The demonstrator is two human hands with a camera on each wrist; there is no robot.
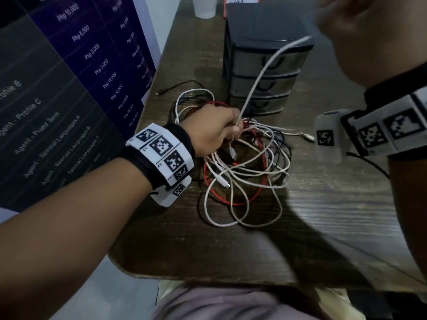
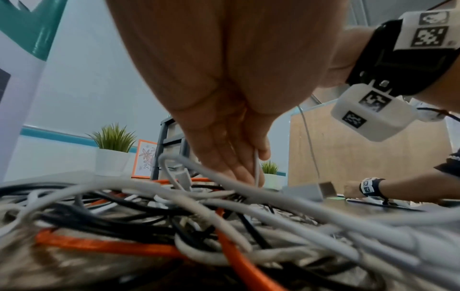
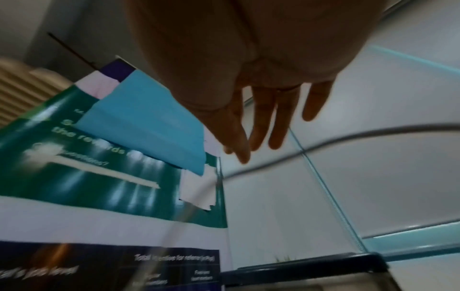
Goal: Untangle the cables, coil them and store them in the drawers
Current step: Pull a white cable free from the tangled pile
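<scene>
A tangle of white, black and red cables (image 1: pixel 245 172) lies on the dark wooden table (image 1: pixel 335 215). My left hand (image 1: pixel 221 130) rests on its far side and grips one white cable (image 1: pixel 261 79); the left wrist view shows the fingers (image 2: pixel 248 173) pinching that strand above the heap (image 2: pixel 199 226). The cable rises steeply toward my raised, blurred right hand (image 1: pixel 351 26). In the right wrist view the right hand's fingers (image 3: pixel 261 137) are straight, and the cable (image 3: pixel 348 135) passes just beyond the fingertips without a visible grip. A black three-drawer unit (image 1: pixel 265 65) stands behind the tangle, drawers closed.
A white pot (image 1: pixel 205 8) stands at the table's far end. A printed banner (image 1: pixel 69 88) hangs along the left side. A loose white plug (image 1: pixel 307 136) lies right of the tangle. Another person's hand (image 2: pixel 353 190) rests on a far surface. The table's near edge (image 1: pixel 208 281) is by my lap.
</scene>
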